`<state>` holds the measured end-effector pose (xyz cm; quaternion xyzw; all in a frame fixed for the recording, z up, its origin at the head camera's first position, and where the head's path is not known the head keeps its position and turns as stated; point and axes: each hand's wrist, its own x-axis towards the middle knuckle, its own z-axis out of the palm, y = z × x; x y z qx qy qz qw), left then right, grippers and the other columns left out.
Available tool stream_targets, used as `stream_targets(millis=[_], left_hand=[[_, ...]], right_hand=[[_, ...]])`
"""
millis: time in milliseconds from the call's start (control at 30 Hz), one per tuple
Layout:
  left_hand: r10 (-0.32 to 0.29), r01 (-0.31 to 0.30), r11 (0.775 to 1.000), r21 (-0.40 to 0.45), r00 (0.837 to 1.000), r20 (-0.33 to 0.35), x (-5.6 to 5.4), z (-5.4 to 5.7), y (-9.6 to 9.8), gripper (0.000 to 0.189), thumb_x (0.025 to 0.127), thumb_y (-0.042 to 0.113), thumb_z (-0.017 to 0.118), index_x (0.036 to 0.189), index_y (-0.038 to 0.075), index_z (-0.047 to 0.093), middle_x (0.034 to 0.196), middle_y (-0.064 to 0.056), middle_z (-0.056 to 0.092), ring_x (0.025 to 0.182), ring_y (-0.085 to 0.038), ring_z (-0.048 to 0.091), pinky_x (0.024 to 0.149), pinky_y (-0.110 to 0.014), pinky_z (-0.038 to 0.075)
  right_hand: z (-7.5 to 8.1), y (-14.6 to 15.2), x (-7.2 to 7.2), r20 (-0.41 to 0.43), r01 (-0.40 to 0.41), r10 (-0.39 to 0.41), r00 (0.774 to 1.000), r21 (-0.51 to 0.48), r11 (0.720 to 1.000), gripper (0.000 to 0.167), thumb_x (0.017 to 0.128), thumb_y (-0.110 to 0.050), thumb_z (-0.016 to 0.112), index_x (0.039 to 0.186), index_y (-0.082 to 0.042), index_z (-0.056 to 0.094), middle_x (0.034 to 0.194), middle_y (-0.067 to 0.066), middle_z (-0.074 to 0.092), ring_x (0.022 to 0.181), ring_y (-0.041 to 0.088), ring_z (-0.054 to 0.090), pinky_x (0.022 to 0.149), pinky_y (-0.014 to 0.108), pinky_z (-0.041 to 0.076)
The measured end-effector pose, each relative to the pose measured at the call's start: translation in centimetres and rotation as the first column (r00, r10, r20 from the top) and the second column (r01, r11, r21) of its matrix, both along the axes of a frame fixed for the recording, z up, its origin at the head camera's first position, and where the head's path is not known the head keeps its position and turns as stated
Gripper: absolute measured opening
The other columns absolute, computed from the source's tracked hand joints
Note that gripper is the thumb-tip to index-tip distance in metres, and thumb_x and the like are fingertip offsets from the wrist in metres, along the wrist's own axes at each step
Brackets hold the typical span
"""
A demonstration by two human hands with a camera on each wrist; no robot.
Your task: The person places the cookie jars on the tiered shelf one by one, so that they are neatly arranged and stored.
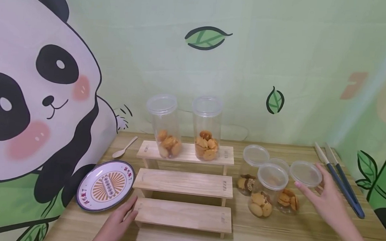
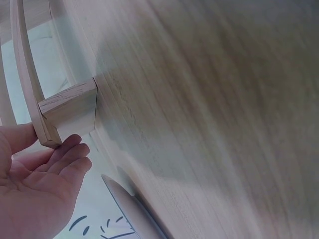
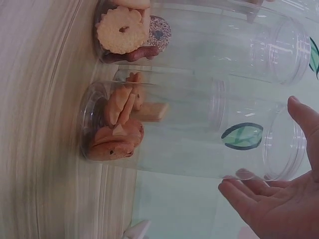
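My left hand (image 1: 118,218) is at the left end of the lowest step of a three-tier wooden rack (image 1: 181,216). The left wrist view shows its thumb and fingers on either side of the board's end (image 2: 50,137). My right hand (image 1: 327,204) holds a clear lidded jar (image 1: 306,174) near its top, thumb on one side and fingers on the other. Cookies (image 3: 117,142) lie in the bottom of that jar. Close beside it stand other clear cookie jars, one in front (image 1: 273,177) and one behind to the left (image 1: 256,156).
Two lidded cookie jars, a left one (image 1: 164,126) and a right one (image 1: 207,128), stand on the rack's top step. Left of the rack lie a patterned plate (image 1: 88,187) and a small spoon (image 1: 119,153). Blue-handled tongs (image 1: 343,183) lie at the far right.
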<state>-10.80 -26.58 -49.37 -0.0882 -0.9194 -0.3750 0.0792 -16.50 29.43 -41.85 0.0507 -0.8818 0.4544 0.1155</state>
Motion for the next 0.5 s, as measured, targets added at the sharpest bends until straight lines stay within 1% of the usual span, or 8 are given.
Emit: stream_targets(millis=[100,133,167,233,333,400,433,500], left_hand=[[0.000,0.000,1.000,0.002,1.000,0.001,-0.10,-0.04,0.02,0.044,0.094,0.005,0.059,0.133,-0.014,0.047,0.133,-0.029,0.050,0.123,-0.041,0.047,0.105,-0.046,0.034],[0.002,-0.002,1.000,0.002,1.000,0.008,-0.13,-0.05,0.02,0.044,0.094,0.005,0.059,0.133,-0.014,0.047,0.134,-0.028,0.049,0.123,-0.041,0.046,0.105,-0.045,0.034],[0.004,-0.004,1.000,-0.001,1.000,0.015,-0.15,-0.06,0.02,0.045,0.095,0.005,0.059,0.133,-0.014,0.047,0.135,-0.028,0.049,0.123,-0.040,0.046,0.105,-0.046,0.033],[0.011,-0.012,1.000,0.011,0.999,0.042,-0.16,0.03,0.06,0.045,0.095,0.005,0.058,0.135,-0.013,0.046,0.136,-0.027,0.048,0.125,-0.038,0.045,0.106,-0.049,0.030],[0.012,-0.013,1.000,0.010,0.998,0.058,-0.14,0.14,0.11,0.045,0.095,0.005,0.058,0.135,-0.013,0.045,0.137,-0.027,0.047,0.126,-0.038,0.043,0.106,-0.049,0.029],[0.015,-0.015,1.000,0.007,0.998,0.064,-0.16,0.12,0.09,0.045,0.096,0.005,0.058,0.135,-0.012,0.045,0.137,-0.027,0.047,0.127,-0.038,0.043,0.107,-0.049,0.029],[0.014,-0.015,1.000,0.007,0.998,0.063,-0.16,0.10,0.06,0.045,0.096,0.005,0.058,0.135,-0.012,0.045,0.137,-0.027,0.047,0.127,-0.038,0.043,0.107,-0.049,0.029],[0.016,-0.016,1.000,0.005,0.997,0.070,-0.19,0.07,0.00,0.046,0.096,0.006,0.058,0.136,-0.012,0.045,0.138,-0.026,0.047,0.128,-0.038,0.042,0.107,-0.048,0.029]], right_hand=[[-0.01,0.02,-0.01,-0.008,0.007,-0.007,1.000,0.004,1.000,0.087,0.092,-0.024,0.068,0.152,0.001,0.010,0.135,0.038,0.034,0.120,0.057,0.038,0.101,0.022,0.039],[0.02,0.01,0.00,-0.011,0.007,-0.007,1.000,0.003,1.000,0.087,0.092,-0.024,0.068,0.151,0.001,0.011,0.135,0.038,0.035,0.120,0.056,0.038,0.101,0.023,0.039],[0.04,-0.01,0.02,-0.014,0.006,-0.006,1.000,-0.006,1.000,0.086,0.092,-0.023,0.068,0.151,0.002,0.011,0.135,0.038,0.034,0.120,0.057,0.038,0.103,0.029,0.040],[-0.01,-0.01,0.02,-0.024,0.014,-0.014,1.000,0.003,1.000,0.085,0.091,-0.023,0.069,0.151,0.002,0.014,0.134,0.036,0.036,0.118,0.055,0.040,0.095,0.011,0.038],[-0.02,-0.05,0.11,-0.034,0.020,-0.020,0.999,-0.011,1.000,0.083,0.091,-0.020,0.069,0.150,0.004,0.015,0.134,0.037,0.035,0.118,0.056,0.040,0.094,0.010,0.037],[-0.10,-0.02,0.11,-0.039,0.028,-0.028,0.999,-0.017,0.999,0.082,0.090,-0.019,0.069,0.149,0.004,0.017,0.134,0.037,0.035,0.118,0.056,0.040,0.086,0.001,0.032],[-0.04,-0.02,0.19,-0.041,0.033,-0.034,0.999,-0.020,0.999,0.082,0.090,-0.019,0.070,0.149,0.004,0.017,0.134,0.036,0.035,0.118,0.056,0.040,0.085,0.000,0.032],[0.11,-0.02,0.36,-0.037,0.045,-0.046,0.998,-0.019,0.999,0.082,0.090,-0.019,0.070,0.150,0.002,0.017,0.135,0.036,0.035,0.118,0.057,0.040,0.096,0.013,0.039]])
